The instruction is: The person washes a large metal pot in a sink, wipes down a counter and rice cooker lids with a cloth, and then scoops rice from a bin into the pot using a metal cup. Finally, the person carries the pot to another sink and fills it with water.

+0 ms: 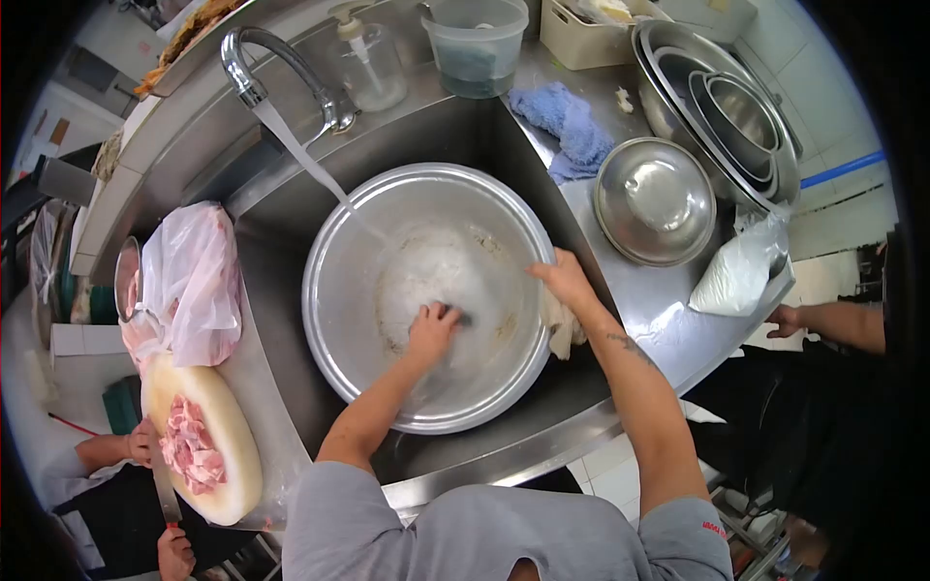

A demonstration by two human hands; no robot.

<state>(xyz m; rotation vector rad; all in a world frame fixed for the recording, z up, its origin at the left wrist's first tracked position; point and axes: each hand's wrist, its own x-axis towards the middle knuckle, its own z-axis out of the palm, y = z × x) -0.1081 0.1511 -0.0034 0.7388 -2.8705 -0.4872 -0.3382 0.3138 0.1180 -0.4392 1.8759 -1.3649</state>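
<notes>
A large round metal basin [334,208] sits in the steel sink, with water running into it from the curved faucet [254,92]. Down inside, my left hand [434,334] presses near the basin's bottom, fingers curled over a small dark scrubbing pad [466,319], mostly hidden. Brownish marks ring the basin floor. My right hand [565,279] grips the basin's right rim, thumb on the edge. A beige cloth [559,327] hangs at the rim just below that hand.
Right counter: blue cloth [567,126], upturned metal bowl [655,200], stacked metal bowls [741,116], bag of white powder [741,266]. Behind: plastic tub [477,48], pump bottle [371,68]. Left: plastic bag [194,281], cutting board [242,455] with cut meat, another person's hands holding a knife [167,489].
</notes>
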